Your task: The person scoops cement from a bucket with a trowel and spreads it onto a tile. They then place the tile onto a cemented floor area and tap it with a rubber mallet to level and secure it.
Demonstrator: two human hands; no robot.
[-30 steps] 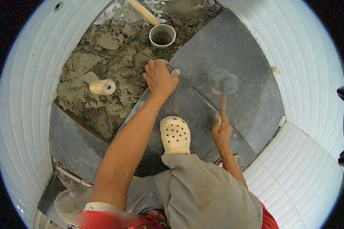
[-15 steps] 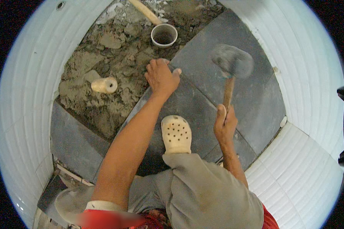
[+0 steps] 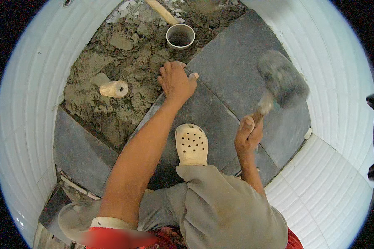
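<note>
In my right hand (image 3: 248,135) is the wooden handle of a mallet, my fingers closed round it. The dark mallet head (image 3: 284,79) is smeared by motion and appears over the grey floor tiles (image 3: 232,45) at the right. My left hand (image 3: 177,83) rests on a tile edge beside the wet mortar (image 3: 124,54). Its fingers bend over that edge, and the thumb stands apart on the tile side. A wooden tool handle (image 3: 114,89) sticks up from the mortar left of this hand; a greyish blade-like piece is beside it.
An open white pipe end (image 3: 180,37) stands in the mortar, with another wooden handle (image 3: 162,11) behind it. My cream perforated clog (image 3: 191,145) is on the tiles between my arms. White ribbed wall tiles (image 3: 328,62) rise on both sides. Rubble (image 3: 124,10) lies at the far end.
The mallet head has swung to the right and somewhat nearer, and my right wrist has turned with it. My left hand stays at the tile edge.
</note>
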